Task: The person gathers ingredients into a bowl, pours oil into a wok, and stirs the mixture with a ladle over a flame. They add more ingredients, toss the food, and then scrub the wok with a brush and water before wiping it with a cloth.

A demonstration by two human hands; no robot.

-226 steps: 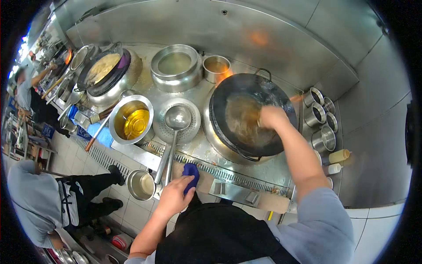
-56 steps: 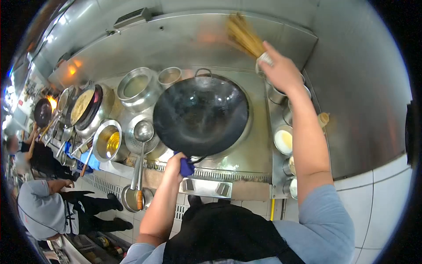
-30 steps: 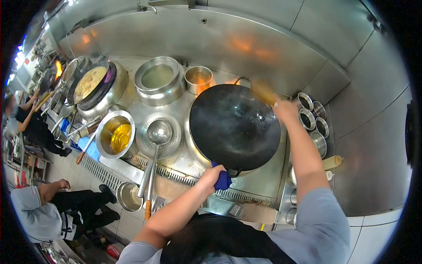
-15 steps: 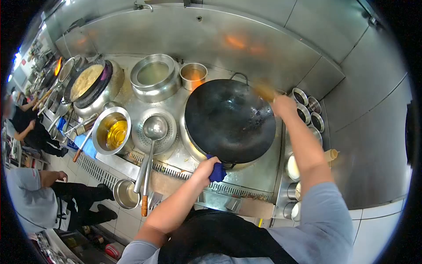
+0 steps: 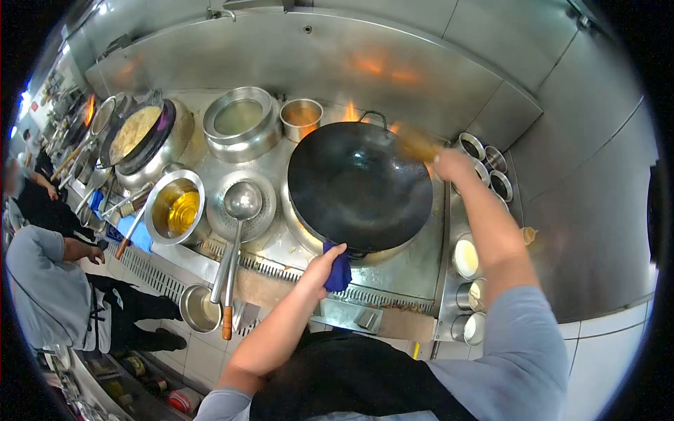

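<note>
A large black wok (image 5: 358, 193) rests on the burner, with flames showing behind its far rim. My left hand (image 5: 321, 270) is closed round a dark blue cloth (image 5: 339, 271) at the wok's near handle. In my right hand (image 5: 455, 167) is a tan brush-like tool (image 5: 415, 145), blurred by motion, over the wok's far right rim. The wok's inside is dark and shiny, with no food visible in it.
Left of the wok are a ladle (image 5: 243, 201) on a perforated strainer (image 5: 267, 210), a bowl of yellow oil (image 5: 155, 210), a large pot (image 5: 265, 140) and a smaller pot (image 5: 300, 131). Seasoning containers (image 5: 466, 258) line the right. Co-workers (image 5: 56, 281) stand at left.
Flames have appeared behind the wok. The view has shifted slightly. The tool in my right hand is still blurred at the rim, and the co-worker at left has shifted.
</note>
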